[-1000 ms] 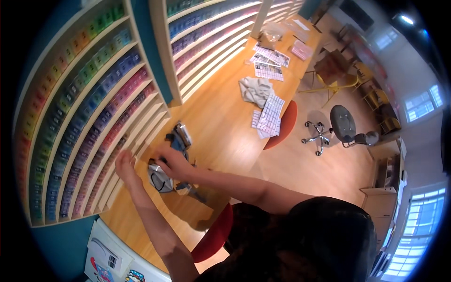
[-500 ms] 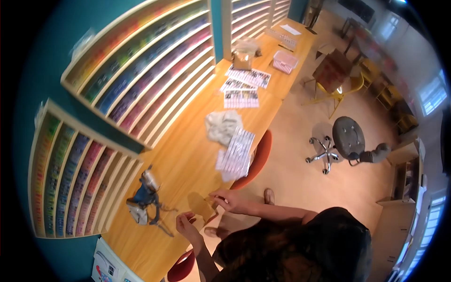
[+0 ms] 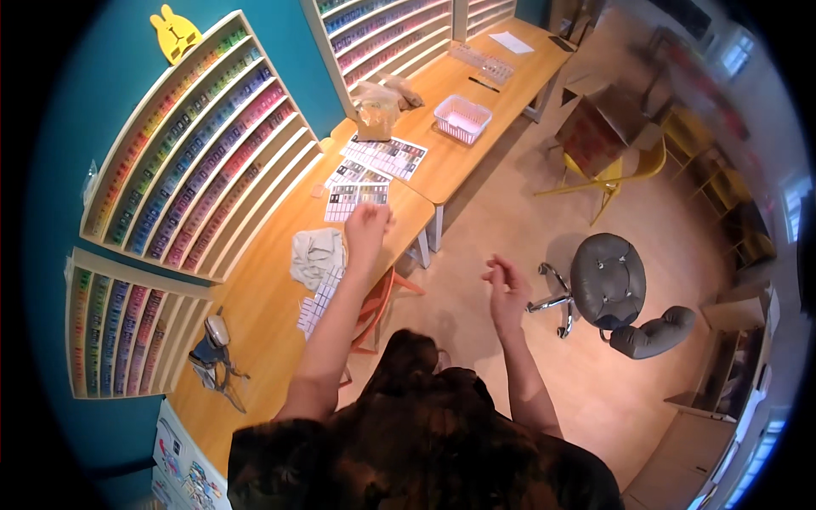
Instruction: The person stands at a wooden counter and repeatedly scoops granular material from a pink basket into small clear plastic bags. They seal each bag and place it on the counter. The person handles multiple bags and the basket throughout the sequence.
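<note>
My left hand is over the table, its fingers curled in and whatever they may hold hidden. It is nearest to the printed sheets covered in small colour squares. Off the table's edge, above the floor, my right hand hangs with loosely bent fingers apart and nothing visible in it. A crumpled pale cloth lies left of my left forearm. Beside it a gridded white sheet is partly covered by that forearm.
Wall racks of many small coloured items line the left. On the table are a blue-and-grey strapped item, a pink basket, a brown-filled bag and a pen. A grey swivel chair stands right; an orange chair sits at the table.
My view has swung to the right. My hands, close together by the table edge before, are now apart: the left reaches farther along the table, the right is out over the floor.
</note>
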A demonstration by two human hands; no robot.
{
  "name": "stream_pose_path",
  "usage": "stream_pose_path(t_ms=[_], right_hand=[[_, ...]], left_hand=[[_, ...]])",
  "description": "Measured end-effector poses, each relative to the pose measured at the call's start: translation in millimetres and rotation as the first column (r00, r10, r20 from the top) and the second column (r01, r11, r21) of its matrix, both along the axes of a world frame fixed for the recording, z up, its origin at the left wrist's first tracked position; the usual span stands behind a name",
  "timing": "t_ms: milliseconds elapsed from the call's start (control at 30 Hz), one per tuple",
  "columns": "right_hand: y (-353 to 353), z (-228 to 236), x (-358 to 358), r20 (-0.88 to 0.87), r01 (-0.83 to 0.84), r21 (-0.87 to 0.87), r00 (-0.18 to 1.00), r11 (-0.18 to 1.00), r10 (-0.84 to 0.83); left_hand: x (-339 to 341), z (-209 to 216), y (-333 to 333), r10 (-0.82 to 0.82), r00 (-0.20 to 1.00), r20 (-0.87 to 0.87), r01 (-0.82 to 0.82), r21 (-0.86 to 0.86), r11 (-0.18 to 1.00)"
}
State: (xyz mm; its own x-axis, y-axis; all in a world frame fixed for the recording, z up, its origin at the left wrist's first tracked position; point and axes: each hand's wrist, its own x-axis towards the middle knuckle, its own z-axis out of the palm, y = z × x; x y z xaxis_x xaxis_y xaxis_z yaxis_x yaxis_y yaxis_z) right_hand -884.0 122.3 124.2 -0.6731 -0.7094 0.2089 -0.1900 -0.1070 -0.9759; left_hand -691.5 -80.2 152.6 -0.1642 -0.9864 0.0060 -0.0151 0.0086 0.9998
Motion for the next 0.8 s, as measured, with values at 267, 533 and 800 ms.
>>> stream_pose_path(t_ms=[267,533,800], right_hand=[[-5.9,-21.0,-110.2,0.057,0.079,0.190,0.994,0.979,-0.091],[-192.9,-59.4,-229.8,0.126,-0.172,0.411,0.983,0.895,0.131],[-409.7,-66.0,-280.6,0.510,-0.344,0.539,0.860,0.769,0.028]], left_hand=[[-104.9,-51.8,-263.3,0.268,0.963,0.008,-0.263,0.235,0.936],[-134.1,-131.0,-485.2,0.730,0.476,0.491,-0.870,0.142,0.472],[-90.1,-107.3,-439.2,0.496,0.785,0.371,-0.589,0.202,0.782]])
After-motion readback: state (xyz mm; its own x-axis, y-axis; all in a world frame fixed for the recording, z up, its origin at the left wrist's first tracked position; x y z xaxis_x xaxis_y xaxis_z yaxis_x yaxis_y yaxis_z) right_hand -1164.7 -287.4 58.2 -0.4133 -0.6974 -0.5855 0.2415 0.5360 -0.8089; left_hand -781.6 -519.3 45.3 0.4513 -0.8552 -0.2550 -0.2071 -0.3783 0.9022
